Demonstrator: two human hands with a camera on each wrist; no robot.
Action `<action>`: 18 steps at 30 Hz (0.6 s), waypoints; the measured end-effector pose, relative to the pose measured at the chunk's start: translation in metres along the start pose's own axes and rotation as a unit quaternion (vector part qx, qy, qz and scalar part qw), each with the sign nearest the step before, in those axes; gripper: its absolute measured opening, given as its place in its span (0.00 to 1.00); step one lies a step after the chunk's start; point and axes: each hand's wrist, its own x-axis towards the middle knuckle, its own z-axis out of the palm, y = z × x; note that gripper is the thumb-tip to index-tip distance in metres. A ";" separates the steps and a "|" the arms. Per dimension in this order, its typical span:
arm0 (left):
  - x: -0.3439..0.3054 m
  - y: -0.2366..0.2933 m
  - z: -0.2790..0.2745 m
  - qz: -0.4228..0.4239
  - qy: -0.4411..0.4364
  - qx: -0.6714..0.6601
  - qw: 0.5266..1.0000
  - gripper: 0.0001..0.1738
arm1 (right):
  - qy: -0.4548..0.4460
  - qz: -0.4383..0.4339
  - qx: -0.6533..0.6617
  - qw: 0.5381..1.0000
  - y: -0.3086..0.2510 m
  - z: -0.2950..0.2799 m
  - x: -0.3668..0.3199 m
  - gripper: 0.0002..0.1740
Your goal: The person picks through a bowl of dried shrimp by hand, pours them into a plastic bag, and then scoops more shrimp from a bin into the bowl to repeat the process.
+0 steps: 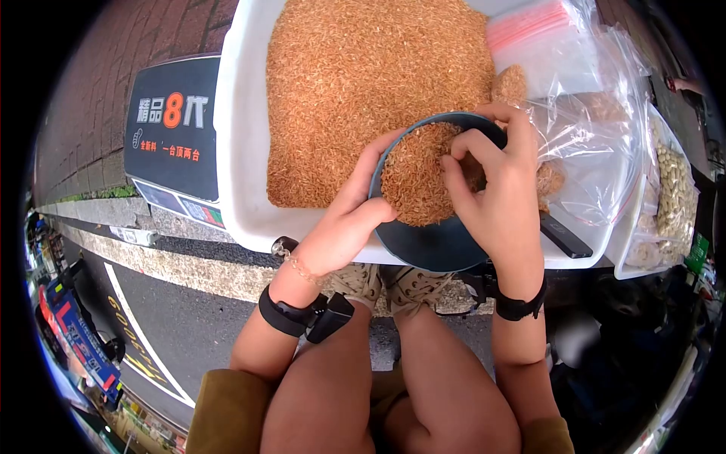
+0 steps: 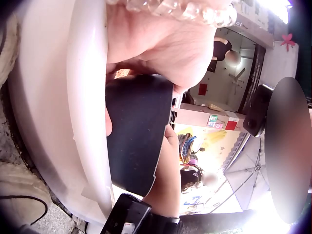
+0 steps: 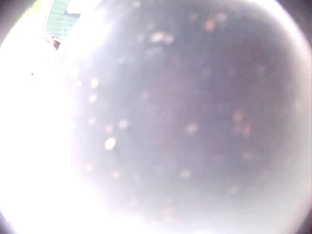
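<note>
A dark blue bowl (image 1: 431,246) holds a heap of reddish-brown grain (image 1: 416,178), above the near part of a white tub (image 1: 246,136) of similar grain (image 1: 363,83). My left hand (image 1: 348,219) grips the bowl's left side, thumb over the rim. My right hand (image 1: 495,181) is over the bowl's right part, thumb and forefinger pinched together at the grain; another finger bends at the far rim. The left wrist view shows the bowl's dark outside (image 2: 136,131) below my left hand (image 2: 156,44). Blurred, speckled grey fills most of the right wrist view; no hand shows there.
Clear plastic bags (image 1: 582,136) lie along the tub's right side, near a small black object (image 1: 566,236). Farther right is another tray (image 1: 631,261) with pale bagged goods (image 1: 673,181). A dark printed box (image 1: 170,125) stands left of the tub. Pavement and a road lie beyond.
</note>
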 end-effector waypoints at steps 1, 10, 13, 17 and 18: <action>0.000 0.001 0.000 -0.001 0.000 0.005 1.000 0.39 | 0.001 0.000 -0.001 1.000 0.000 -0.001 -0.001 0.07; 0.001 -0.007 -0.002 -0.034 0.027 -0.073 0.996 0.40 | 0.036 -0.025 -0.058 0.997 0.009 -0.026 -0.015 0.06; 0.000 -0.006 -0.003 -0.033 0.043 -0.096 0.994 0.40 | 0.080 0.064 0.106 0.989 0.025 -0.044 -0.034 0.06; -0.002 -0.002 -0.001 -0.049 0.060 -0.108 0.991 0.40 | 0.171 0.138 0.039 0.975 0.043 -0.070 -0.049 0.04; -0.002 -0.002 -0.002 -0.050 0.064 -0.111 0.991 0.40 | 0.175 0.151 -0.006 0.973 0.051 -0.079 -0.053 0.05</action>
